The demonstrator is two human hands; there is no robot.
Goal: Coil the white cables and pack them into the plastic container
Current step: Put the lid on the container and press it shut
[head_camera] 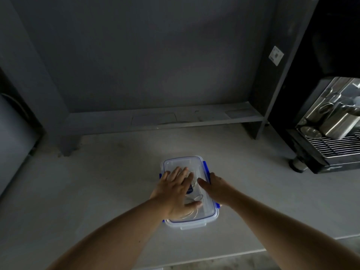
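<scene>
- The plastic container (190, 191) sits on the pale countertop (97, 191), its clear lid (183, 162) on top, blue clips along the sides.
- The left hand (175, 191) lies flat on the lid, fingers spread, palm pressing down, gripping nothing.
- The right hand (216, 189) rests at the container's right edge, thumb over the lid, fingers curled down the side by a blue clip (205, 168).
- The white cables (191, 207) show coiled inside, through the lid.
- A coffee machine (327, 121) stands well apart, far right.
</scene>
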